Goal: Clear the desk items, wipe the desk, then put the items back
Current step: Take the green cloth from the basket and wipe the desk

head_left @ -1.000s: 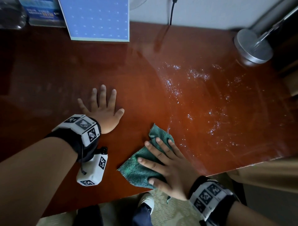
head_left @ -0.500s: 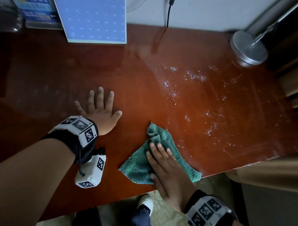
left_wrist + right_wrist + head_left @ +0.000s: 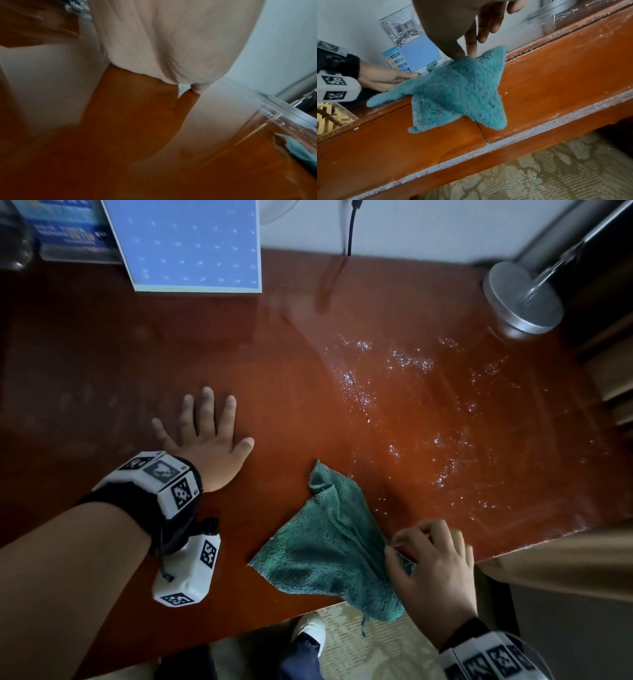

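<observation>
Head camera looks down on the right hand at the tabletop's front edge, thumb and forefinger pinching the green cloth, the other fingers loosely curled. One corner of the cloth hangs over the edge and the rest lies on the wood. Off to its left, not touching it, the left hand lies flat with its fingers spread. Water droplets glisten farther back, with a lamp base back right and a calendar back left.

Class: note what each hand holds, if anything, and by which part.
The right hand pinches the green cloth at a fold on its right side, near the front edge of the desk. The left hand lies flat, holding nothing.
</observation>
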